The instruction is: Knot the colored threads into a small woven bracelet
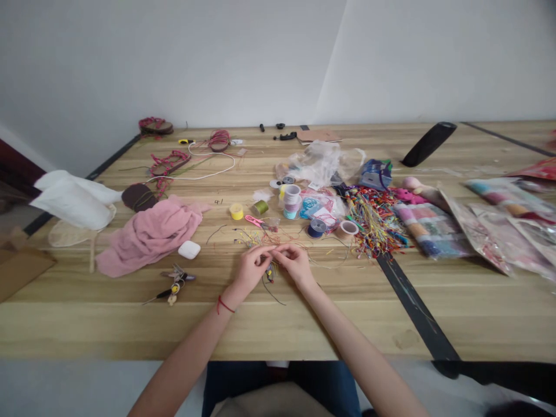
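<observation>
**Where are your hands?**

You have them at the middle of the desk (347, 324), toward its near edge. Your left hand (249, 271), with a red string (226, 305) round the wrist, and your right hand (296, 262) meet over a small dark piece (270, 272). A dark cord (274, 295) trails from it down to the wood.

**And your fingers?**

On both hands your fingers (266, 251) are drawn almost shut, the tips together just above that piece. They seem to be pinching something fine, but it's too small to tell what each hand has hold of.

**Why so close together?**

Probably because such thin stuff needs steadying from both sides. Your forearms angle inward, keeping the tips close. A loose tangle of thread (256, 238) lies just beyond them, within easy reach.

**What's around that?**

Just past the tangle you have pink scissors (256, 221), with a yellow spool (237, 211) and a green spool (260, 207) nearby. Farther right are a stack of spools (292, 201) and a bundle of colored threads (376, 223). Off to your left lie a white case (189, 249) and a pink cloth (150, 234).
</observation>
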Action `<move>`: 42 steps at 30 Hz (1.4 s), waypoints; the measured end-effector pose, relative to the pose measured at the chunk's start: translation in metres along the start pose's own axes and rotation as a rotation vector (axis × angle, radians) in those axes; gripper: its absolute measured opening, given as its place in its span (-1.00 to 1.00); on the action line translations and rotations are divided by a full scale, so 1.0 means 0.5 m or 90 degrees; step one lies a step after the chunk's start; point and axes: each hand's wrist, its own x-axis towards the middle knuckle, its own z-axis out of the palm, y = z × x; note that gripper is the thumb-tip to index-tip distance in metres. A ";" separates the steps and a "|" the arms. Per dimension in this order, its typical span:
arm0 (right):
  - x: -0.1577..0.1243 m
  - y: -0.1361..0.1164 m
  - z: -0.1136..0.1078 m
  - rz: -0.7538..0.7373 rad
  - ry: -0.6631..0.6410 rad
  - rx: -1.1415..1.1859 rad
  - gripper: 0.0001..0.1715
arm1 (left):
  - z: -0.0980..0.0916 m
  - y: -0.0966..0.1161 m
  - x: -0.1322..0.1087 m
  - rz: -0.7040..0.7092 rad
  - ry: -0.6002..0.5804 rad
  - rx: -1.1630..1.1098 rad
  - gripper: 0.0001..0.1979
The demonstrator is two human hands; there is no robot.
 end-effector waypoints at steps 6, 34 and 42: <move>-0.001 -0.007 -0.002 0.010 0.009 0.023 -0.54 | 0.001 -0.005 -0.002 -0.003 -0.013 0.016 -0.70; 0.001 0.009 0.001 0.028 -0.057 0.159 -0.35 | 0.000 -0.007 -0.004 0.034 -0.007 0.022 -0.68; 0.002 0.007 -0.005 0.094 -0.079 0.168 -0.23 | -0.001 -0.010 -0.007 0.080 -0.042 0.093 -0.66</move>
